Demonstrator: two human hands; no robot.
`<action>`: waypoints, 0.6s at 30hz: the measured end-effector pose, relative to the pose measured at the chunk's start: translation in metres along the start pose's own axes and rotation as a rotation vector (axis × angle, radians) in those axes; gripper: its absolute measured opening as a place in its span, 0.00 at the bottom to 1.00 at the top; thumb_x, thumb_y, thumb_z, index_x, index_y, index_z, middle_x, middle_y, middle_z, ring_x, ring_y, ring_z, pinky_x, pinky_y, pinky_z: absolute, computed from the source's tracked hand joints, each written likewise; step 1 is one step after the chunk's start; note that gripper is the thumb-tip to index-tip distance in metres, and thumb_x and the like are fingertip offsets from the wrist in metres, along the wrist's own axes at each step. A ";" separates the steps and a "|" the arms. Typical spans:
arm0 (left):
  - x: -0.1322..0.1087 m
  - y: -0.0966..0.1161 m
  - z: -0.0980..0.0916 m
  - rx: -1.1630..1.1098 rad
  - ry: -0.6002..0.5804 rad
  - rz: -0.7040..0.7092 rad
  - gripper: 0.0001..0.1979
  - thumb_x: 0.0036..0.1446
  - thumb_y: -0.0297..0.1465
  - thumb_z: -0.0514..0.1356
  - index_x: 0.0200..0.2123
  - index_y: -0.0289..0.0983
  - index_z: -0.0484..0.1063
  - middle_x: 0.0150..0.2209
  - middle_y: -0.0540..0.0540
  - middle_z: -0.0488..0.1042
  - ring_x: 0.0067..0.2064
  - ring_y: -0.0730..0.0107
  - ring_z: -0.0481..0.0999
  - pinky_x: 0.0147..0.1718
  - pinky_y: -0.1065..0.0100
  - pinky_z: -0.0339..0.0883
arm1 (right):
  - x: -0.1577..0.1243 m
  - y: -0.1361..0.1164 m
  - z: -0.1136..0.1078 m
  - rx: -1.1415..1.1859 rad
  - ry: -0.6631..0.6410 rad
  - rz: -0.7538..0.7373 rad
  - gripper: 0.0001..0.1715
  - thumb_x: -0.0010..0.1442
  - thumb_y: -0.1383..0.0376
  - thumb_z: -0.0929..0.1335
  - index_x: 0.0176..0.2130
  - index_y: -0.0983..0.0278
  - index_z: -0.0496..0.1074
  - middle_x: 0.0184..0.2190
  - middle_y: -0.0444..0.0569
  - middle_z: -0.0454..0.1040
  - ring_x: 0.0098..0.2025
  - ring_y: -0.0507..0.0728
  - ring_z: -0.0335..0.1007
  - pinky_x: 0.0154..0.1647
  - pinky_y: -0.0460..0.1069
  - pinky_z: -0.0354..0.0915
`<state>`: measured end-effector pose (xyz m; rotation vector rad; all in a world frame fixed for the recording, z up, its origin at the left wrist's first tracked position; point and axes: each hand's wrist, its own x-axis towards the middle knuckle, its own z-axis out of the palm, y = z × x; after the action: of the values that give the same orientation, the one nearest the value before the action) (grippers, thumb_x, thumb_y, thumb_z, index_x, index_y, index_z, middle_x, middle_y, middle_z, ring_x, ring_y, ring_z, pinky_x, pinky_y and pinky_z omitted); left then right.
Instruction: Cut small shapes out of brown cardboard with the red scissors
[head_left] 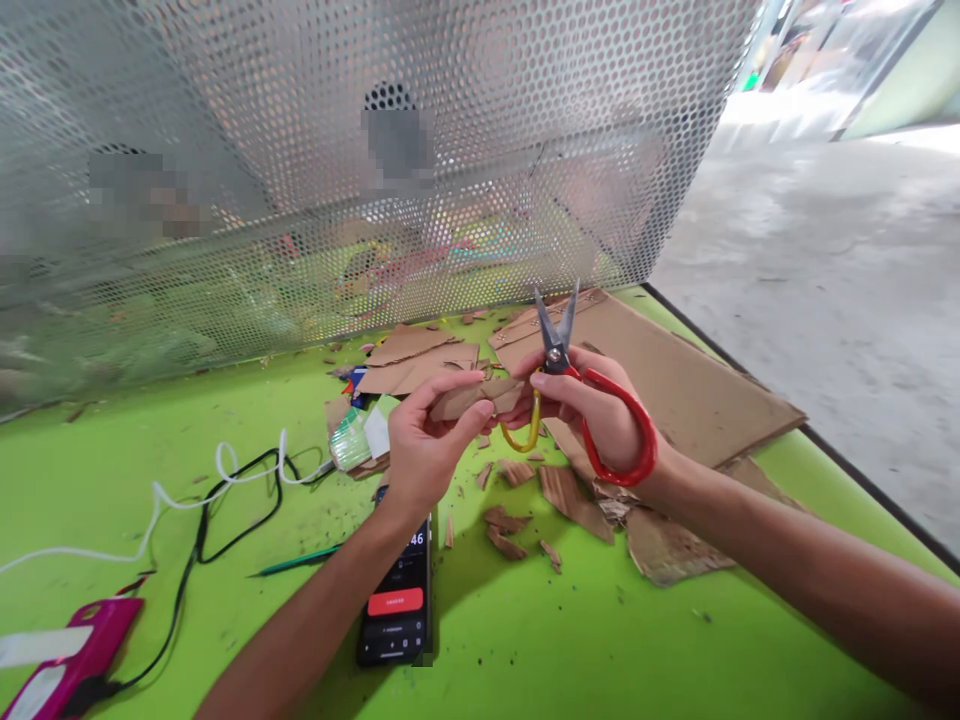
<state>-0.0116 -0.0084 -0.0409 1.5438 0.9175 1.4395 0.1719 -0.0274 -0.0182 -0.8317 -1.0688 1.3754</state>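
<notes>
A small strip of brown cardboard [457,401] is pinched between the thumb and fingers of my left hand [429,440]. My right hand [592,400] holds scissors [555,352] with one red and one yellow handle; the blades point up and away from me and stand apart. The red loop goes around the back of my right hand. The right fingertips reach the right end of the cardboard strip. Both hands are above the green table [525,630], over cardboard scraps [571,500].
A perforated metal screen [480,150] rises behind the table. Large cardboard sheets [675,385] lie at the right. A phone [397,610], a green pencil [300,562], white and black cables [154,520], and a magenta case [94,650] are at the left.
</notes>
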 end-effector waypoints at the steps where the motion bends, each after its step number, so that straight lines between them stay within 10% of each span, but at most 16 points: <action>1: 0.000 0.000 0.000 0.001 -0.001 0.001 0.14 0.53 0.33 0.75 0.43 0.40 0.82 0.36 0.48 0.84 0.28 0.73 0.82 0.26 0.75 0.80 | 0.000 0.000 0.000 -0.015 -0.001 -0.012 0.15 0.56 0.57 0.77 0.39 0.63 0.76 0.25 0.43 0.77 0.28 0.57 0.79 0.33 0.52 0.76; 18: -0.003 -0.003 0.002 -0.089 0.020 -0.009 0.20 0.51 0.40 0.77 0.45 0.45 0.80 0.33 0.52 0.84 0.27 0.71 0.83 0.25 0.71 0.81 | -0.006 -0.008 0.003 -0.098 0.000 -0.146 0.14 0.55 0.59 0.79 0.35 0.61 0.74 0.26 0.41 0.76 0.28 0.55 0.77 0.33 0.51 0.75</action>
<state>-0.0097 -0.0104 -0.0449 1.4607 0.8590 1.4719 0.1722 -0.0345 -0.0105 -0.8077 -1.1812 1.2085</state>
